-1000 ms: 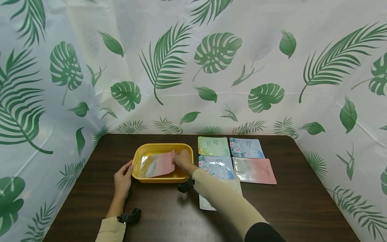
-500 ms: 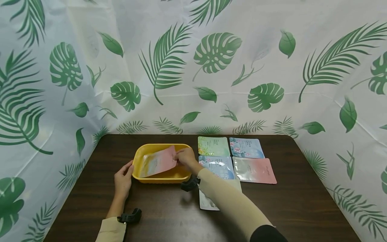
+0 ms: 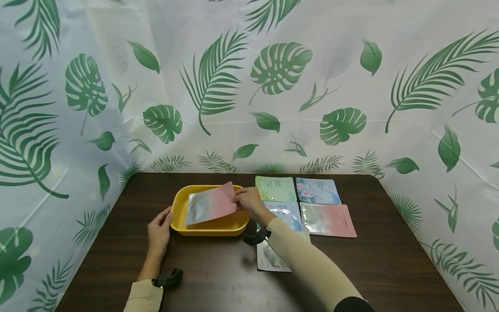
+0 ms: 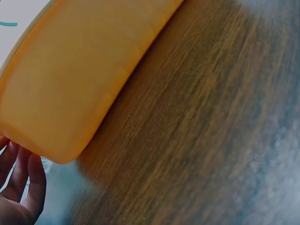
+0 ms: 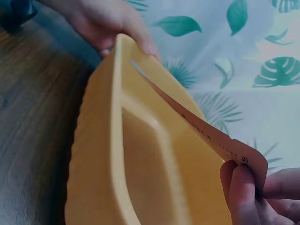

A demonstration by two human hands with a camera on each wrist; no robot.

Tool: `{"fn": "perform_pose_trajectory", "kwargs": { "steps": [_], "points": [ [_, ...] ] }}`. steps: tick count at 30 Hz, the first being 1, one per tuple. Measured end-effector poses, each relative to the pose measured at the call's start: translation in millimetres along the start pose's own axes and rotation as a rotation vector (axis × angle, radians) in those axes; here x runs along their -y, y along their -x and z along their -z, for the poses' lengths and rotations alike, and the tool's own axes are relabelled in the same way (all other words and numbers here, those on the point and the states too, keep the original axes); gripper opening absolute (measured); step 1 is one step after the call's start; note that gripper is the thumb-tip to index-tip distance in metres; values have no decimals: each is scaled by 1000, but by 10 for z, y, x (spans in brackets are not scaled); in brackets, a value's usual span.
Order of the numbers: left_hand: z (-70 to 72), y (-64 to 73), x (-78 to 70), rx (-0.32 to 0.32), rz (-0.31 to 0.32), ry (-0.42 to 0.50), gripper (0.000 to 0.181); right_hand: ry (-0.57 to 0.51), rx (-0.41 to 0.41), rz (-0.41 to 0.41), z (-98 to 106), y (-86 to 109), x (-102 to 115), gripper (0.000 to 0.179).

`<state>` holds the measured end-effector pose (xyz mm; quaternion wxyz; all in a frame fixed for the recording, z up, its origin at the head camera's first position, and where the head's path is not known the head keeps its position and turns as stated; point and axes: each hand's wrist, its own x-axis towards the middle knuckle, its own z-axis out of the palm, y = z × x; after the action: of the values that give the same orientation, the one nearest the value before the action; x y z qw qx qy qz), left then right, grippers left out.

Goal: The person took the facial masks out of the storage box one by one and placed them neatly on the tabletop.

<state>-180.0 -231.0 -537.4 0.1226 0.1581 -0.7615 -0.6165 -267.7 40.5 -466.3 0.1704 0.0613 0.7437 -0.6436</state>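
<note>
My right hand (image 3: 249,201) pinches a pink-and-silver sheet mask packet (image 3: 212,203) by its pink end, between thumb and fingers. The packet tilts over the yellow plastic basin (image 3: 206,232), its silver end lower and towards the basin's left side. In the right wrist view, the packet (image 5: 206,131) is nearly edge-on and the basin floor (image 5: 145,154) shows bare below it. At the basin's left end, my left hand (image 3: 159,229) holds the rim. Its curled fingers (image 4: 36,183) touch the outer wall in the left wrist view.
Right of the basin several flat packets lie in rows: a green one (image 3: 274,189), a blue floral one (image 3: 317,191), another blue one (image 3: 286,213), a pink one (image 3: 328,220) and a pale one (image 3: 270,258) partly under the right forearm. A leaf-print cloth (image 3: 249,86) hangs behind the dark table (image 3: 210,273).
My right hand has lifted the pink packet up and to the right, from low inside the basin to above its right part. The left hand and basin stay put.
</note>
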Motion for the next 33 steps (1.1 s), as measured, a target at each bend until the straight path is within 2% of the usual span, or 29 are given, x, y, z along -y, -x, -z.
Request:
{"fn": "perform_pose_trajectory", "kwargs": {
  "steps": [11, 19, 26, 33],
  "points": [
    [2, 7, -4, -2, 6, -1, 47, -7, -39, 41, 273, 81, 89, 21],
    [-9, 30, -28, 8, 12, -3, 47, -75, -3, 51, 453, 134, 161, 26],
    [-21, 30, -20, -10, 21, 0, 45, -118, 14, 69, 697, 224, 141, 32],
    [-1, 21, -10, -6, 9, 5, 45, -147, -2, 80, 974, 343, 85, 33]
  ]
}}
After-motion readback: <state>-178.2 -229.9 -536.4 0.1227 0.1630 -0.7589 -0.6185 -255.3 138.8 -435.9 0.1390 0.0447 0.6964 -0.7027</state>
